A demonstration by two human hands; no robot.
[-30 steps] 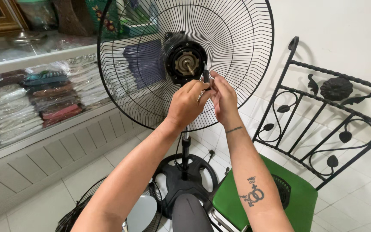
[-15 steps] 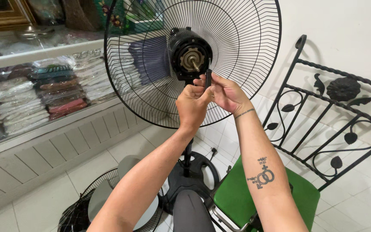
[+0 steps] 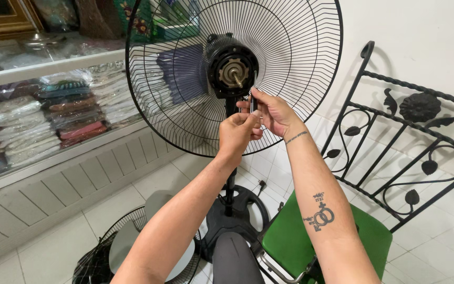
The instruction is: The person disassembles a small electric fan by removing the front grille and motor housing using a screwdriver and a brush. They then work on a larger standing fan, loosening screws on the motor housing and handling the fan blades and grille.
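A small dark part is pinched by the right hand and steadied by the clenched left hand under the black round fan motor, so careful fitting is likely called for next.

Clear plastic packets of folded cloth fill the glass display case at nine o'clock, stacked flat in piles: white, grey, dark red and teal. More packets, dark blue, show through the fan's wire guard at eleven o'clock. At twelve o'clock stands a green box with a floral pattern.
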